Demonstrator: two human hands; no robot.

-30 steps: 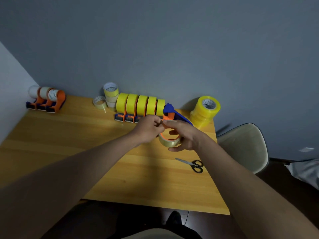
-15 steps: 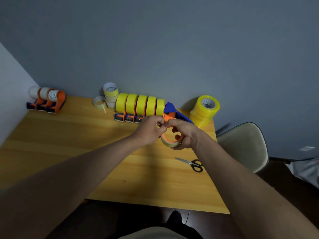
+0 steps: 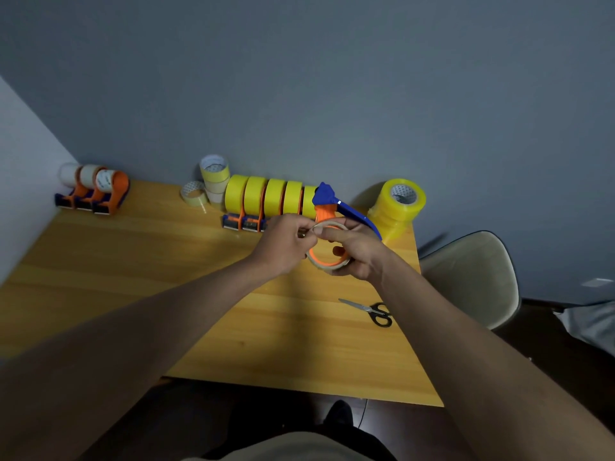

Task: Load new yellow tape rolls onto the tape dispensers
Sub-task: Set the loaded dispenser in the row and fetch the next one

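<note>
My right hand (image 3: 357, 252) grips a blue and orange tape dispenser (image 3: 327, 202) above the wooden table (image 3: 133, 261). A nearly used-up tape roll (image 3: 327, 262) sits on its orange wheel. My left hand (image 3: 288, 239) pinches the top edge of that roll, its fingertips touching my right thumb. Behind them stands a row of several dispensers loaded with full yellow rolls (image 3: 266, 199). A stack of new yellow tape rolls (image 3: 397, 204) stands at the back right corner.
Three orange dispensers with whitish cores (image 3: 95, 191) sit at the back left by the wall. A loose thin roll (image 3: 194, 194) and a small stack of rolls (image 3: 214, 174) stand nearby. Scissors (image 3: 369, 311) lie at the right; a chair (image 3: 472, 274) stands beside the table.
Both hands have lifted the dispenser slightly and tilted it, so the worn roll's orange inner wheel now faces up. My left fingers moved onto the roll's top edge.
</note>
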